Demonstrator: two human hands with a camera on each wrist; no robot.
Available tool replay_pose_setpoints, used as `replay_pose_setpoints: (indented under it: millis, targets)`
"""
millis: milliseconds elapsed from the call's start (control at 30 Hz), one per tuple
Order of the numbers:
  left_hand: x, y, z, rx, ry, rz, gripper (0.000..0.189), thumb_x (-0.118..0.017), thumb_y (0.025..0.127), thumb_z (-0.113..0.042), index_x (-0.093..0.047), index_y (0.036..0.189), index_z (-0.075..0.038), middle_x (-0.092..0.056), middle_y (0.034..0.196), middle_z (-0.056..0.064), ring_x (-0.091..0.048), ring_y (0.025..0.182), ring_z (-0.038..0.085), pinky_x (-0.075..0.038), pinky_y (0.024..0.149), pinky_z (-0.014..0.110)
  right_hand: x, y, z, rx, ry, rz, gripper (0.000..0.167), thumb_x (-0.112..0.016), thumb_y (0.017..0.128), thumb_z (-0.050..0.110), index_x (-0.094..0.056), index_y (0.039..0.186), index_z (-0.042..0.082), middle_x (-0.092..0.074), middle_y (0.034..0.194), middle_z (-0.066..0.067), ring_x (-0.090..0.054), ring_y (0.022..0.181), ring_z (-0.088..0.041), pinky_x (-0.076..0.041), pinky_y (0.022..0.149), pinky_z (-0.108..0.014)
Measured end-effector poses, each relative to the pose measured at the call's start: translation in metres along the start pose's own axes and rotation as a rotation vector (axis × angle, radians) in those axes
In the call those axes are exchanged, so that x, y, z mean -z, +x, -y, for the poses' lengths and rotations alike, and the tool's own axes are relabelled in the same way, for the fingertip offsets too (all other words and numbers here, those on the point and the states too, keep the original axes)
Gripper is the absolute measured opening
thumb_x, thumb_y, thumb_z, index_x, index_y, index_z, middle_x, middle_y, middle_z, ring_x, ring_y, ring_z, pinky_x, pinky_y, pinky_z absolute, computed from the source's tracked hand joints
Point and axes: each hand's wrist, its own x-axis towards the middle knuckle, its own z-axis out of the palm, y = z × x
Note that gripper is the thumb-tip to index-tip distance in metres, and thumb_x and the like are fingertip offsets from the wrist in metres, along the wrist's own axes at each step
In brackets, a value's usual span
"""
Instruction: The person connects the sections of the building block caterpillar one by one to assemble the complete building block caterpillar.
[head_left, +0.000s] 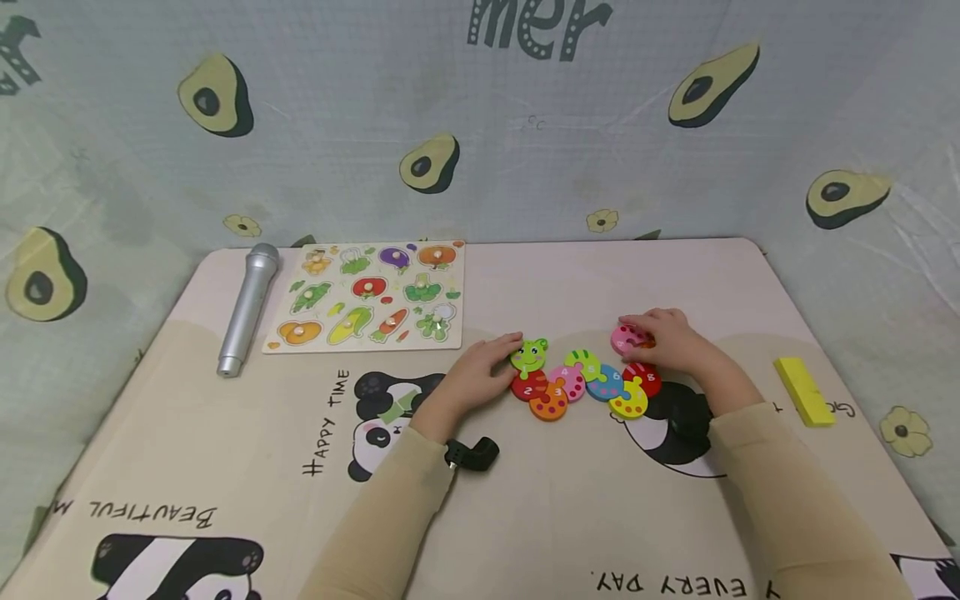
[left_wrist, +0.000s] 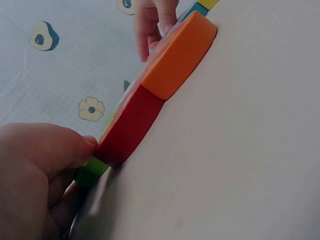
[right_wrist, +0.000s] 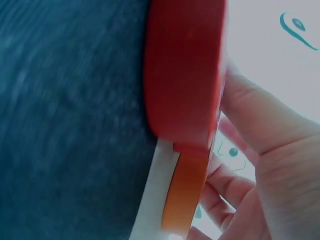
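Observation:
A numbered caterpillar puzzle lies in a winding chain, from its smiling green head [head_left: 530,355] through a red piece [head_left: 528,387] and an orange piece [head_left: 549,402] to a pink end piece [head_left: 627,339]. At the head end, my left hand [head_left: 480,375] holds the green piece's left side, thumb and fingers about its edge. My right hand [head_left: 667,340] grips the far end at the pink piece and the orange one beside it, partly covering both. In the right wrist view, the thumb lies near a red piece [right_wrist: 185,70] joined to an orange one [right_wrist: 186,190].
A vegetable peg board [head_left: 378,335] lies at the back left, with a silver toy microphone [head_left: 249,308] left of it. At the right lies a yellow block [head_left: 804,392]. A black band [head_left: 472,454] circles the left wrist. The panda-print tabletop [head_left: 540,517] meets an avocado-print cloth behind.

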Motion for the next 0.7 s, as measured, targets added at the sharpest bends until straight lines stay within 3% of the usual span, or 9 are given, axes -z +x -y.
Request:
replay_pose_setpoints:
  millis: [133, 267, 400, 567, 700]
  targets:
    - [-0.0003, 0.0001, 0.0003, 0.001, 0.001, -0.001, 0.048, -0.049, 0.09, -0.024, -0.042, 0.137, -0.016, -0.036, 0.145, -0.007, -0.03, 0.135, 0.012, -0.016, 0.115, 0.034, -0.0006, 0.0008, 0.0032, 0.004, -0.004, -0.001, 0.071, -0.068, 0.079, 0.029, -0.036, 0.139, 0.008, -0.036, 0.133, -0.026, -0.027, 0.122, -0.045, -0.049, 0.085, -0.053]
    - [-0.0002, -0.0001, -0.0002, 0.003, 0.001, 0.0, 0.048, -0.049, 0.09, -0.024, -0.042, 0.137, -0.017, -0.036, 0.145, -0.008, -0.03, 0.135, 0.011, -0.016, 0.115, 0.034, -0.0028, 0.0012, 0.0024, 0.057, -0.002, -0.011, 0.06, -0.065, 0.082, 0.021, -0.041, 0.136, 0.01, -0.038, 0.134, -0.024, -0.034, 0.121, -0.043, -0.048, 0.087, -0.053]
    - [0.0004, 0.0001, -0.0007, -0.001, 0.003, -0.002, 0.048, -0.049, 0.09, -0.024, -0.042, 0.137, -0.017, -0.036, 0.145, -0.007, -0.03, 0.135, 0.011, -0.016, 0.115, 0.034, -0.0032, 0.0028, 0.0014, 0.051, 0.005, -0.009, 0.053, -0.061, 0.085, 0.02, -0.045, 0.133, 0.008, -0.039, 0.133, -0.024, -0.037, 0.121, -0.042, -0.045, 0.09, -0.054]
    - [0.0006, -0.0007, -0.0009, -0.001, 0.005, -0.002, 0.048, -0.049, 0.09, -0.024, -0.042, 0.137, -0.016, -0.036, 0.145, -0.006, -0.03, 0.135, 0.011, -0.016, 0.115, 0.034, -0.0036, 0.0036, 0.0006, 0.013, 0.059, 0.014, 0.063, -0.065, 0.082, 0.027, -0.039, 0.136, 0.007, -0.033, 0.138, -0.024, -0.032, 0.125, -0.042, -0.042, 0.094, -0.055]
    - [-0.0001, -0.0007, -0.0003, 0.002, 0.01, 0.001, 0.048, -0.049, 0.091, -0.024, -0.042, 0.137, -0.017, -0.035, 0.145, -0.007, -0.03, 0.135, 0.011, -0.016, 0.115, 0.033, -0.0052, 0.0035, -0.0007, 0.052, 0.098, 0.036, 0.068, -0.067, 0.081, 0.023, -0.035, 0.139, 0.007, -0.032, 0.139, -0.024, -0.031, 0.125, -0.041, -0.04, 0.096, -0.055]
